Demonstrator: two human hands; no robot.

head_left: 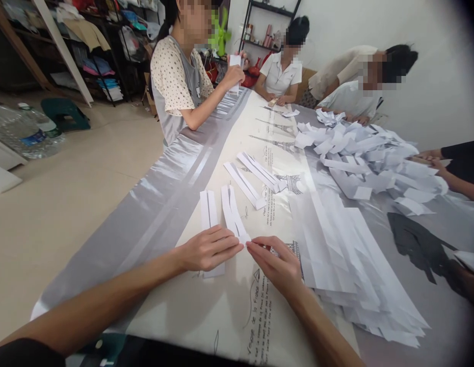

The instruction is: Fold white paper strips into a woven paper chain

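Note:
Near the middle of the table, my left hand [211, 248] and my right hand [277, 261] meet at the near end of a folded white paper strip [231, 211]. Fingertips of both hands pinch that end, while the strip's far part stretches away over the table. Beneath my left hand lies a second folded paper strip [209, 206], partly covered by the fingers. Just beyond are two more folded strips, one [244, 185] angled beside the other [261, 172]. To the right of my right hand spreads a fanned stack of flat white paper sheets [344, 255].
A large heap of folded papers [359, 153] covers the table's far right. Several people sit or lean around the table, one [179, 76] holding up white paper at the left. A dark object [416, 239] lies at right. On the floor stands a green stool [64, 113].

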